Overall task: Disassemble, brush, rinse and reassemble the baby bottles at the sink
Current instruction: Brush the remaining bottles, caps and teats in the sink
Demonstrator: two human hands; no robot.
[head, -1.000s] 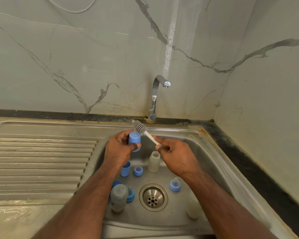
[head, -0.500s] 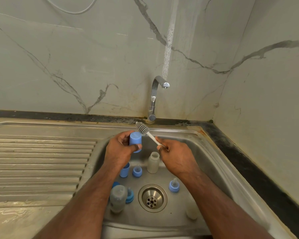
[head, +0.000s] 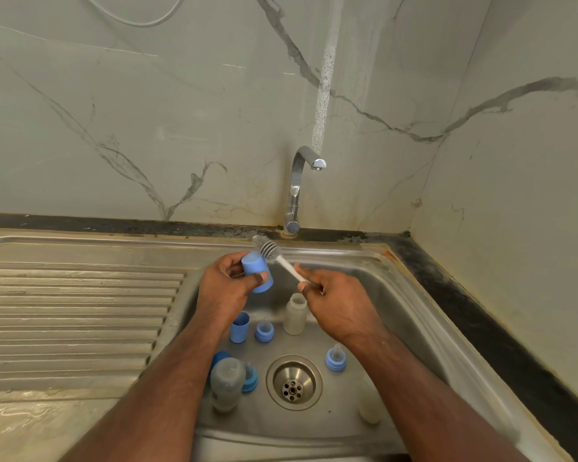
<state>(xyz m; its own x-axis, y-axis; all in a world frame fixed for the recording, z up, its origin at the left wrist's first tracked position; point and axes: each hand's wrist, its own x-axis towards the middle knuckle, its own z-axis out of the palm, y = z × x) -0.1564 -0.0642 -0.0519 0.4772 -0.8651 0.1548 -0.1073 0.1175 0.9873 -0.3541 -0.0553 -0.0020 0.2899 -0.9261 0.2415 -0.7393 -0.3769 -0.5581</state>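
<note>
Right, status at the sink basin (head: 414, 315): left hand (head: 226, 288) is wrapped around a blue bottle cap (head: 257, 271), thumb across its front, held above the basin just in front of the faucet (head: 297, 188). Right hand (head: 334, 308) pinches the white handle of the bottle brush (head: 274, 253); its grey bristle head sits against the cap's far side, outside it, not in the opening as far as I can tell.

Rest of the kit, all relative to the drain (head: 293, 382):
- second blue cap (head: 239, 327), a collar with nipple (head: 264, 331) and an open bottle body (head: 295, 314) behind it
- a cloudy bottle (head: 226, 385) on its left, touching another blue collar (head: 249, 378)
- another nipple collar (head: 335, 358) just to its right
- a pale bottle body (head: 369, 403) further right, towards the front

Risks:
- Faucet looks dry, no water visible. Dry brushing probably just smears residue.
- Wet cap plus a thumb-only front grip: a hard brush stroke could pop it into the basin and knock the standing parts over.
- Nipple collars sit close to the drain, so a fall or a rinse surge could push them onto the grimy strainer.
- Brush is held far down the handle, so bristle control is poor.
</note>
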